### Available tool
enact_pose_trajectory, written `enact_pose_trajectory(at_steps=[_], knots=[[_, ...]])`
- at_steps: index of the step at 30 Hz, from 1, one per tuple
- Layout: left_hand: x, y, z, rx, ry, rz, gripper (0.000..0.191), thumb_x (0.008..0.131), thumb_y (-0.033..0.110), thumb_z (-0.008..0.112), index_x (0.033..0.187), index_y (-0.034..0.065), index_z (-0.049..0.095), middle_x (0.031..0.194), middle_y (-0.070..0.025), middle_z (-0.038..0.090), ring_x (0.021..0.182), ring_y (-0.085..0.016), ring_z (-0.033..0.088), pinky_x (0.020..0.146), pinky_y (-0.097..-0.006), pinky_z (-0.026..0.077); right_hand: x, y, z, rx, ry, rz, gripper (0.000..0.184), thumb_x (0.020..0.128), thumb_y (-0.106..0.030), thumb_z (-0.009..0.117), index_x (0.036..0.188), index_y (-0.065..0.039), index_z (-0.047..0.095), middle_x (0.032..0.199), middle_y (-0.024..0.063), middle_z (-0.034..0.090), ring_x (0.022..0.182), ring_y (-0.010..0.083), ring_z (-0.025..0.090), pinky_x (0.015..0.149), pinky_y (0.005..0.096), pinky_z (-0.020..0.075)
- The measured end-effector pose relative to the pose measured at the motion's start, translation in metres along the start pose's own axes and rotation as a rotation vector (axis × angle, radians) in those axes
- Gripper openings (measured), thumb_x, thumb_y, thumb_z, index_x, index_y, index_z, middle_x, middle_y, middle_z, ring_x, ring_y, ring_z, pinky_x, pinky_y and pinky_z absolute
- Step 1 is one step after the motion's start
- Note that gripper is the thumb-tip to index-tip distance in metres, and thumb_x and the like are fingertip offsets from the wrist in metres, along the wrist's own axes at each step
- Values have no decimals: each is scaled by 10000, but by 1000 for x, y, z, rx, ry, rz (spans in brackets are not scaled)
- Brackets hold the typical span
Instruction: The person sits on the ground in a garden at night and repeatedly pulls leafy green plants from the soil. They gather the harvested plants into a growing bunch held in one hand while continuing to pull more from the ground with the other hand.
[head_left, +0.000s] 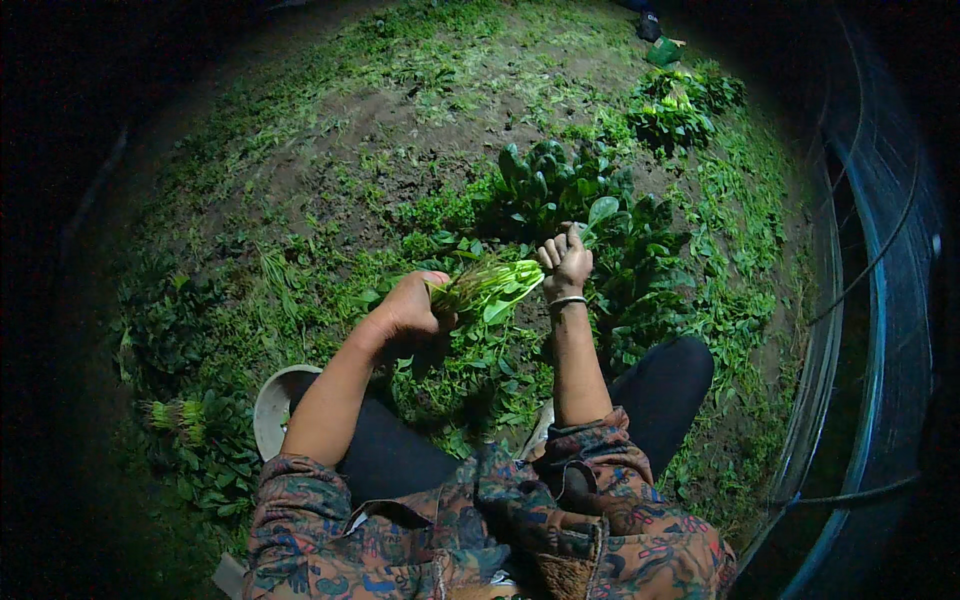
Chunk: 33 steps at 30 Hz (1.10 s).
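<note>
My left hand (416, 304) is closed around a bunch of leafy greens (514, 283). Its pale green stalks point right, and thin brownish strands show close to the fingers. My right hand (568, 264), with a band at the wrist, is just right of the stalk ends. Between its thumb and fingers is a single green leaf (602, 211) that points up and away; whether a small tool is also in the fingers cannot be made out. Dark-leaved plants (555, 180), apparently spinach, grow just beyond this hand and to its right.
A bundle of greens (176, 420) lies at left, and another pile (675, 109) lies far right. A pale round rim (270, 409) shows beside my left leg. Plastic sheeting (892, 300) with a cord runs along the right. A dark shoe (649, 26) is at the top.
</note>
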<state>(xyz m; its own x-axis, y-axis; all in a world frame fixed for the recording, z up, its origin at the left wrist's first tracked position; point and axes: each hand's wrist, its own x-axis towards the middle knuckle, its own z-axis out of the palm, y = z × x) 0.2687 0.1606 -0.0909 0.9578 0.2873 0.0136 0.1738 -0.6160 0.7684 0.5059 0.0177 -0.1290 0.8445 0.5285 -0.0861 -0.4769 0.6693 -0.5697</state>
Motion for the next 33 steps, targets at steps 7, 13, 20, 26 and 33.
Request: enact_pose_trajectory(at_steps=[7, 13, 20, 26, 33], knots=[[-8, 2, -39, 249, 40, -293, 562, 440, 130, 709, 967, -7, 568, 1016, -124, 625, 972, -243, 595, 868, -282, 448, 1, -32, -31, -1959, -256, 110, 515, 771, -397, 681, 1142, -55, 579, 984, 145, 622, 952, 244, 596, 845, 350, 457], [0, 10, -28, 254, -46, -111, 449, 464, 99, 681, 889, -4, 579, 965, -141, 621, 919, -275, 595, 820, -306, 462, -33, 6, 23, -1806, -768, -806, 530, 768, -393, 662, 1190, -101, 529, 1278, 141, 478, 1235, 294, 404, 1049, 422, 278], [-4, -14, -26, 176, -17, -110, 470, 502, 103, 660, 961, 16, 602, 905, -153, 640, 853, -283, 625, 777, -314, 483, -24, 14, 15, -325, -80, 88, 124, 869, -95, 568, 957, -21, 611, 749, 27, 598, 580, 122, 559, 560, 226, 469], [-1, -36, -35, 145, 169, -82, 441, 504, 102, 663, 930, 9, 597, 865, -157, 630, 839, -247, 621, 775, -300, 470, -35, -32, 4, -513, -254, 199, 361, 836, -245, 637, 1116, -34, 550, 781, 55, 620, 644, 110, 568, 529, 218, 440], [11, -22, -29, 44, 88, 120, 388, 539, 127, 734, 860, -7, 562, 813, -111, 596, 765, -194, 566, 752, -278, 450, -48, 15, 31, -1345, -248, -391, 436, 722, -235, 745, 1004, 68, 606, 769, 106, 641, 651, 77, 562, 583, 242, 465]])
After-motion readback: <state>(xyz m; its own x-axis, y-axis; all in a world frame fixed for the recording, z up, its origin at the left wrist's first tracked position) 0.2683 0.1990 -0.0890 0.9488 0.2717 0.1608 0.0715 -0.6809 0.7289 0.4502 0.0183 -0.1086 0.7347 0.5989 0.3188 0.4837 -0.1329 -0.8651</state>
